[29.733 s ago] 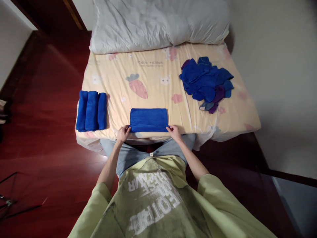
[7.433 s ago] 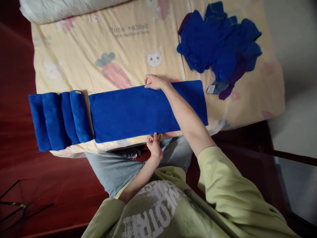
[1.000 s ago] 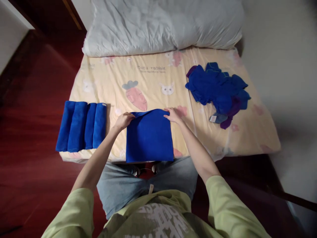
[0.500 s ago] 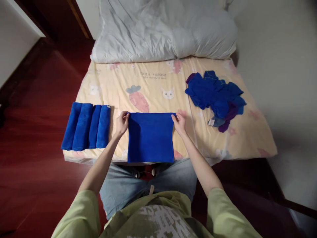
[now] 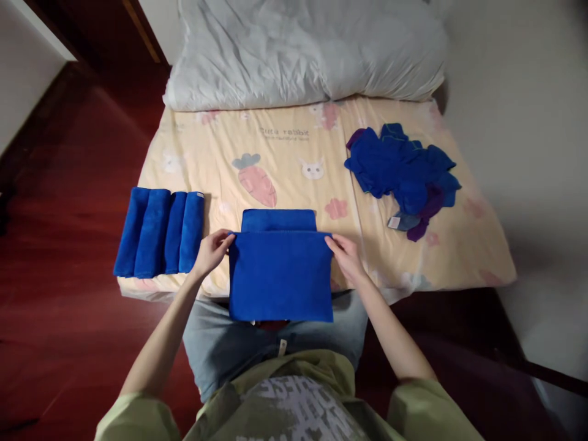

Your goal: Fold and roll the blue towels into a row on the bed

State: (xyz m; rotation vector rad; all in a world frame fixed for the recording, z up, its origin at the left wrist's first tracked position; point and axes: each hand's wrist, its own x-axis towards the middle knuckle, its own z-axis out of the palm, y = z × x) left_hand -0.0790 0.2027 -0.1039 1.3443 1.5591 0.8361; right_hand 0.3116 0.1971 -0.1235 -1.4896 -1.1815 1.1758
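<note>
A blue towel is stretched between my two hands at the front edge of the bed, its upper layer raised toward me. Pinched in my left hand is the towel's left corner. My right hand grips the opposite corner in the same way, thumb and fingers closed. Behind the held edge, another part of the towel lies flat on the sheet. The near part of the towel reaches past the mattress edge, over my lap.
Several rolled or folded blue towels lie side by side at the left. A loose heap of blue and purple cloths sits at the right. A grey-white quilt is bunched at the back of the patterned bed sheet.
Both hands have pulled the towel's top edge toward me and slightly up, uncovering a strip of towel lying behind it. The other towels stay in place.
</note>
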